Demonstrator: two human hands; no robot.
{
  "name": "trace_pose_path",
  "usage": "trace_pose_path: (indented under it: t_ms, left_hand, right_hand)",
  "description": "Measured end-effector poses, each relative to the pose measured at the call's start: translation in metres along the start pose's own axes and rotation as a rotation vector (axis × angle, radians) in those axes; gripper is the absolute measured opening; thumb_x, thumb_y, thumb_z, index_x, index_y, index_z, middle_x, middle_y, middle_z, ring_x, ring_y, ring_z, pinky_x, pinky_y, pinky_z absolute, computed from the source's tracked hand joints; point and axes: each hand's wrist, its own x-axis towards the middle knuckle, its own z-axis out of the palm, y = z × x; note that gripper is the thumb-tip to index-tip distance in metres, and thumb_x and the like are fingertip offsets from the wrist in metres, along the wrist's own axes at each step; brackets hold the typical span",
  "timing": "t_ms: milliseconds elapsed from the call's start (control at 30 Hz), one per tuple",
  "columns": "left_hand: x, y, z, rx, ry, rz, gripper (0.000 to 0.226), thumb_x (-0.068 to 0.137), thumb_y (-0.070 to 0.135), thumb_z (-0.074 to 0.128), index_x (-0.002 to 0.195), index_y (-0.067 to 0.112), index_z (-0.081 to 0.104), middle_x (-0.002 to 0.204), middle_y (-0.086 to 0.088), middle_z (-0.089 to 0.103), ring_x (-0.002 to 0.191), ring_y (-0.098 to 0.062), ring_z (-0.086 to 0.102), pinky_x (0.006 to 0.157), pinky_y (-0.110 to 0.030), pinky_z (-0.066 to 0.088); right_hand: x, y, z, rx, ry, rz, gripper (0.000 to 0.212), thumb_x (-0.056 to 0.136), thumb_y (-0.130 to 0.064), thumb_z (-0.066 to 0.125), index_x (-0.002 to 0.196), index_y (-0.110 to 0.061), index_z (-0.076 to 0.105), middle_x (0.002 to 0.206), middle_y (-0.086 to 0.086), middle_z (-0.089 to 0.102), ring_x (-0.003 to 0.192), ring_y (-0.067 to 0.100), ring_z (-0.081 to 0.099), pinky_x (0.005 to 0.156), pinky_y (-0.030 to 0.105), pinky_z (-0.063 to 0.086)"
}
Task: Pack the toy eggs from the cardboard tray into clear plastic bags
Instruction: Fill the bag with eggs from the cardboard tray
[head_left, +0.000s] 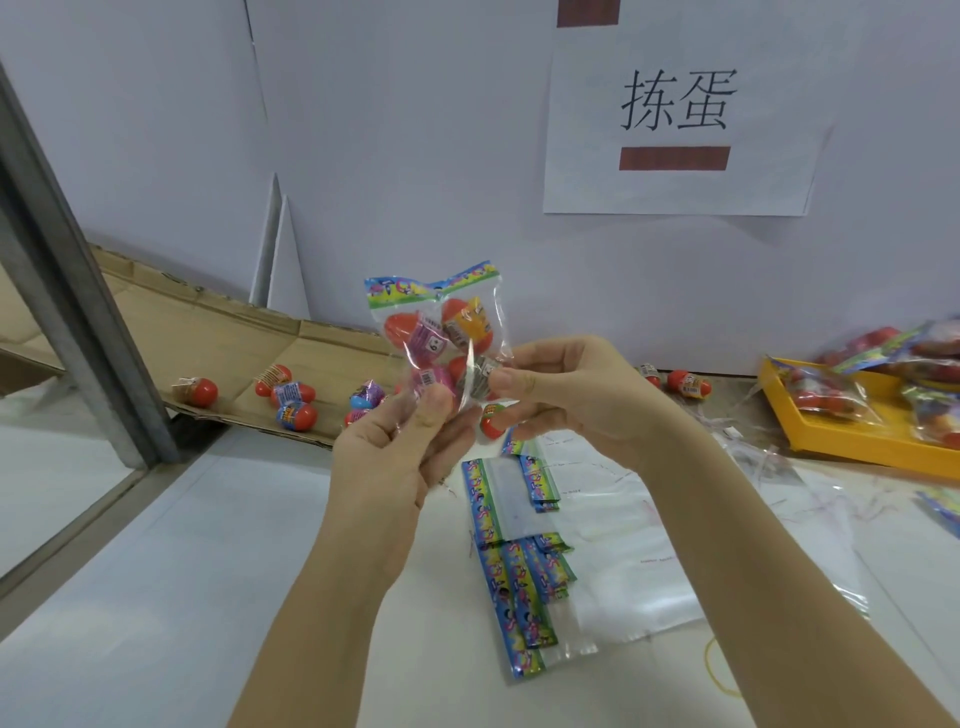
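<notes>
Both hands hold a clear plastic bag (441, 332) upright above the table, its colourful header strip on top and several toy eggs inside. My left hand (395, 447) pinches the bag's lower edge between thumb and fingers. My right hand (566, 395) pinches the lower right edge, and one more toy egg (491, 420) shows under its fingers. Several loose toy eggs (291, 402) lie on the flattened cardboard tray (249, 338) at the left, against the wall.
A pile of empty clear bags (524, 561) with colourful headers lies on the white table below my hands. A yellow tray (852, 441) of filled bags stands at the right. Two more eggs (688, 382) lie by the wall. A metal post (78, 291) rises at the left.
</notes>
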Motion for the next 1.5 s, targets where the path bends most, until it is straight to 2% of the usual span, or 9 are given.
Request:
trace_pose_path:
  t_ms: [300, 533, 667, 767, 933, 1033, 1167, 1300, 1500]
  left_hand:
    - [0.0, -0.002, 0.0, 0.031, 0.012, 0.04, 0.027, 0.062, 0.033, 0.074, 0.083, 0.018, 0.08, 0.093, -0.009, 0.077, 0.086, -0.018, 0.074, 0.067, -0.021, 0.058]
    - [0.003, -0.001, -0.002, -0.024, -0.045, -0.047, 0.023, 0.071, 0.02, 0.069, 0.091, 0.01, 0.078, 0.102, -0.018, 0.074, 0.095, -0.03, 0.072, 0.073, -0.03, 0.059]
    - [0.0, 0.001, 0.001, 0.009, 0.019, 0.039, 0.034, 0.072, 0.032, 0.072, 0.099, 0.011, 0.076, 0.103, -0.014, 0.072, 0.093, -0.024, 0.069, 0.079, -0.034, 0.058]
    - [-0.004, 0.001, 0.002, 0.039, 0.089, 0.121, 0.023, 0.076, 0.034, 0.066, 0.089, 0.02, 0.079, 0.091, -0.001, 0.076, 0.079, -0.011, 0.072, 0.069, -0.026, 0.06]
    - [-0.003, 0.002, 0.005, 0.06, 0.127, 0.108, 0.016, 0.071, 0.031, 0.069, 0.08, 0.022, 0.079, 0.082, 0.002, 0.075, 0.069, -0.01, 0.07, 0.065, -0.028, 0.058]
    - [-0.003, 0.002, 0.004, 0.078, 0.156, 0.123, 0.023, 0.063, 0.04, 0.071, 0.075, 0.022, 0.076, 0.075, 0.002, 0.073, 0.059, -0.01, 0.066, 0.059, -0.027, 0.055]
    - [-0.002, 0.005, 0.001, 0.007, 0.18, 0.15, 0.015, 0.072, 0.029, 0.066, 0.06, 0.024, 0.074, 0.07, 0.006, 0.073, 0.057, -0.006, 0.066, 0.058, -0.021, 0.057]
    - [-0.001, 0.007, -0.001, -0.016, 0.191, 0.157, 0.015, 0.072, 0.03, 0.067, 0.063, 0.024, 0.076, 0.076, 0.004, 0.075, 0.066, -0.009, 0.07, 0.06, -0.023, 0.059]
    - [0.002, 0.0, -0.001, 0.014, 0.098, 0.087, 0.019, 0.062, 0.038, 0.072, 0.073, 0.023, 0.079, 0.075, 0.003, 0.075, 0.061, -0.008, 0.07, 0.053, -0.021, 0.056]
  right_hand:
    - [-0.005, -0.008, 0.003, -0.094, -0.029, 0.06, 0.05, 0.065, -0.034, 0.079, 0.109, -0.014, 0.066, 0.098, 0.007, 0.075, 0.08, 0.027, 0.073, 0.054, 0.028, 0.056]
    - [-0.003, -0.011, 0.009, -0.061, 0.148, -0.014, 0.046, 0.064, -0.056, 0.07, 0.096, -0.023, 0.075, 0.1, 0.011, 0.072, 0.081, 0.027, 0.065, 0.059, 0.031, 0.056]
    - [-0.005, -0.013, 0.011, -0.153, 0.123, -0.029, 0.043, 0.062, -0.052, 0.071, 0.093, -0.023, 0.073, 0.093, 0.005, 0.071, 0.07, 0.02, 0.06, 0.055, 0.028, 0.05]
    - [-0.007, -0.014, 0.013, -0.227, 0.062, -0.017, 0.037, 0.061, -0.051, 0.071, 0.087, -0.025, 0.07, 0.083, -0.002, 0.071, 0.067, 0.015, 0.057, 0.056, 0.028, 0.049]
    - [-0.001, -0.009, 0.016, -0.107, 0.203, -0.12, 0.012, 0.085, -0.033, 0.068, 0.083, -0.021, 0.071, 0.074, -0.005, 0.07, 0.065, 0.01, 0.062, 0.056, 0.026, 0.05]
    - [0.0, -0.008, 0.015, -0.1, 0.257, -0.158, 0.014, 0.087, -0.022, 0.069, 0.073, -0.019, 0.071, 0.064, -0.006, 0.068, 0.055, 0.007, 0.059, 0.05, 0.021, 0.048]
    - [0.0, -0.008, 0.017, -0.103, 0.263, -0.175, 0.015, 0.086, -0.024, 0.07, 0.071, -0.021, 0.072, 0.065, -0.005, 0.07, 0.054, 0.006, 0.06, 0.047, 0.018, 0.046]
    - [0.004, -0.004, 0.02, -0.088, 0.303, -0.197, 0.017, 0.085, -0.025, 0.071, 0.068, -0.023, 0.074, 0.069, -0.001, 0.071, 0.06, 0.013, 0.061, 0.049, 0.024, 0.048]
    - [0.006, 0.0, 0.02, 0.071, 0.375, -0.209, 0.02, 0.086, -0.022, 0.07, 0.067, -0.019, 0.072, 0.058, -0.003, 0.066, 0.047, 0.007, 0.057, 0.044, 0.018, 0.044]
